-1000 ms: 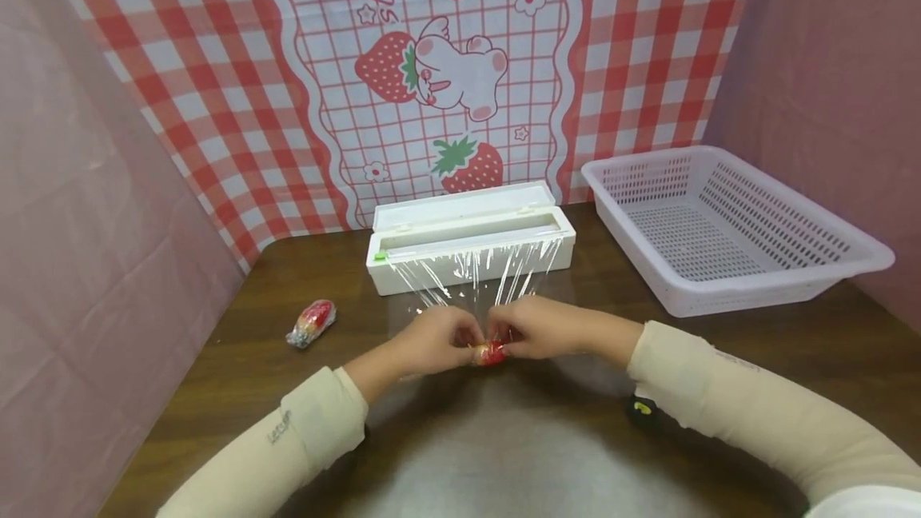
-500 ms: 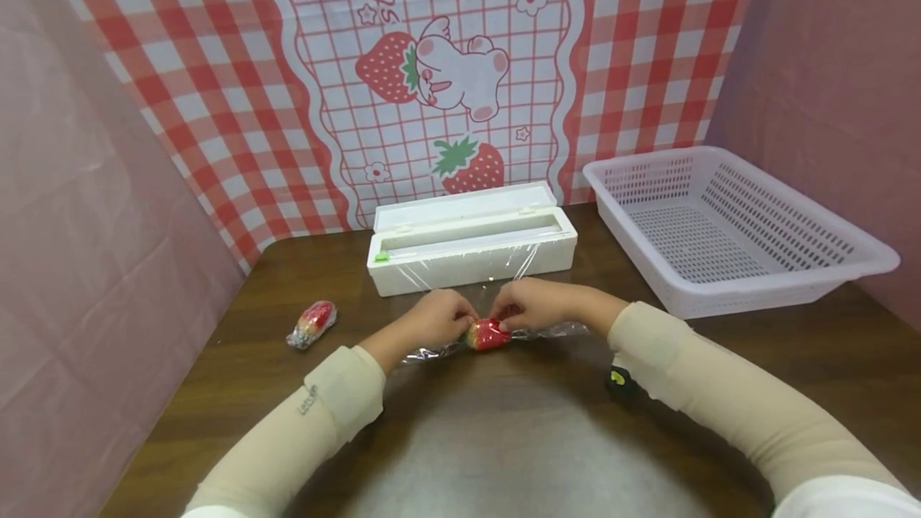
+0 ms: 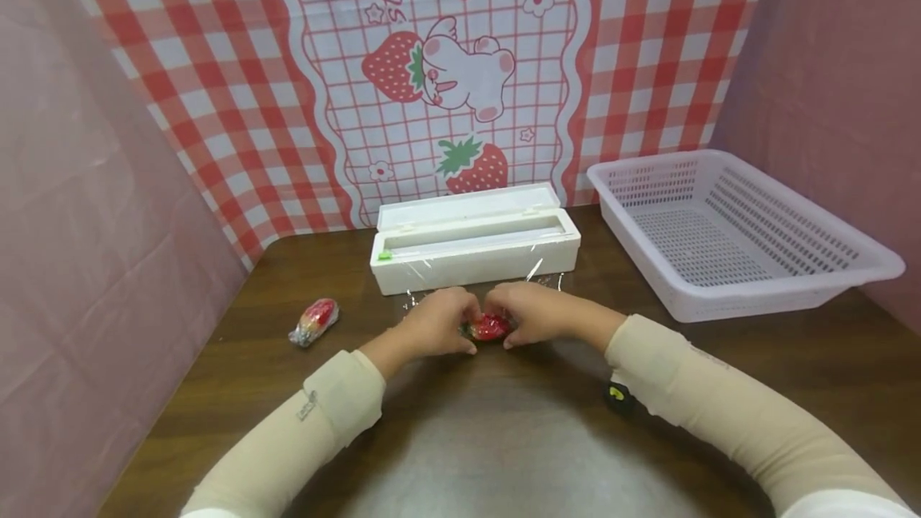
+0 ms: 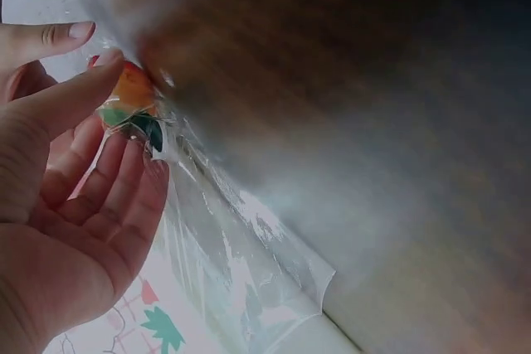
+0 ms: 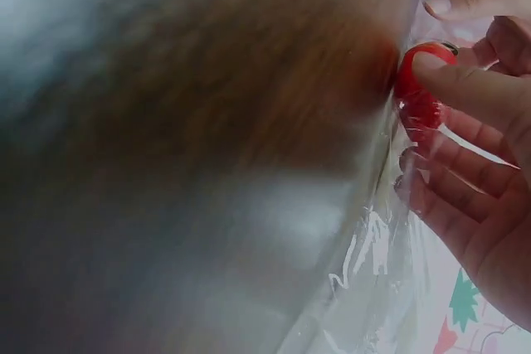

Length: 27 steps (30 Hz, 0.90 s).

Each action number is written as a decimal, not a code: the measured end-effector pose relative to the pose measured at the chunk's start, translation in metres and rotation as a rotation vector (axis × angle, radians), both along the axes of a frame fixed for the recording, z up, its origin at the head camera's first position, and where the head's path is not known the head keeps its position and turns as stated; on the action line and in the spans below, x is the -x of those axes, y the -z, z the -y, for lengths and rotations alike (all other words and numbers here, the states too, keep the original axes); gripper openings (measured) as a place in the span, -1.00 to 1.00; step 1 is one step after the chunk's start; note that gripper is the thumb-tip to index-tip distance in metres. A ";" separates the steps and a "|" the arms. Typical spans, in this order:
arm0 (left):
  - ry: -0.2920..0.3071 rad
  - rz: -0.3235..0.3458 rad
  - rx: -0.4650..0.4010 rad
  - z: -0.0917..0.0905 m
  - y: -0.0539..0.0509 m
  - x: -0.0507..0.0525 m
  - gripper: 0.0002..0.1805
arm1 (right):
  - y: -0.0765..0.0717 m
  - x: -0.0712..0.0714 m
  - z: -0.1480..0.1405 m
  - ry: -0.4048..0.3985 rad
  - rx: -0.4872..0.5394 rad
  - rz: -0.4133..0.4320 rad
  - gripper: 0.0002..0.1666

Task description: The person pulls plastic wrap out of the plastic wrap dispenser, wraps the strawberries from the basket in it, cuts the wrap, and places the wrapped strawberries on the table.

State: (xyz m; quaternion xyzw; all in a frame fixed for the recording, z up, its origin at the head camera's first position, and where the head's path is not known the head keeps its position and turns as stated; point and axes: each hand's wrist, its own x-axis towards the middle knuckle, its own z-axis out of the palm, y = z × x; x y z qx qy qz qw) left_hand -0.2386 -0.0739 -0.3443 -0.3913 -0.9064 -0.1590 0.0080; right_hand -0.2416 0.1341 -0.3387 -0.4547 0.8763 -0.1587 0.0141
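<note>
A red strawberry point(image 3: 491, 328) with a yellowish, green-leaved end lies on clear cling film point(image 4: 241, 263) between both hands, in the middle of the table. Its leafy end is held by my left hand point(image 3: 440, 322), the thumb in front and the fingers behind the film. My right hand point(image 3: 531, 314) grips the red end point(image 5: 421, 93), thumb pressed on it and fingers spread behind the film. From the hands the film runs back to a long white cling film dispenser point(image 3: 478, 264) with its lid raised. Part of the strawberry is hidden by the fingers.
A second strawberry point(image 3: 315, 321), wrapped in film, lies at the left of the brown table point(image 3: 496, 454). At the back right stands a white perforated basket point(image 3: 773, 298). A strawberry-print checked cloth point(image 3: 468, 78) hangs behind, with pink cloth at both sides.
The hands first lift the film-covered strawberry's edge, then move slightly back toward the dispenser. Now both thumbs sit in front of the strawberry, and the film's loose ends beside it are less visible.
</note>
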 end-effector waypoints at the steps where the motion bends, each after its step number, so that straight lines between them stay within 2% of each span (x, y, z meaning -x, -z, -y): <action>1: -0.003 0.001 0.007 -0.001 0.001 0.002 -0.60 | 0.002 0.002 0.000 0.004 0.004 -0.001 -0.53; 4: 0.003 0.022 -0.010 -0.002 0.002 0.008 -0.62 | 0.005 0.009 0.001 0.009 0.020 0.009 -0.58; 10: -0.005 0.137 -0.084 0.000 -0.003 0.025 -0.76 | 0.001 0.025 -0.004 0.007 0.094 0.077 -0.84; 13: 0.005 0.115 -0.050 -0.002 -0.007 0.032 -0.85 | -0.001 0.033 -0.006 0.000 0.100 0.047 -0.91; 17: -0.008 0.026 0.032 -0.008 -0.011 0.039 -0.90 | -0.002 0.043 -0.005 0.024 0.073 0.005 -0.92; 21: -0.060 -0.005 0.094 -0.014 -0.012 0.043 -0.87 | -0.001 0.049 -0.001 0.066 0.078 -0.032 -0.91; 27: -0.147 -0.012 0.076 -0.017 -0.010 0.047 -0.91 | 0.000 0.051 0.004 0.115 0.036 -0.155 -0.90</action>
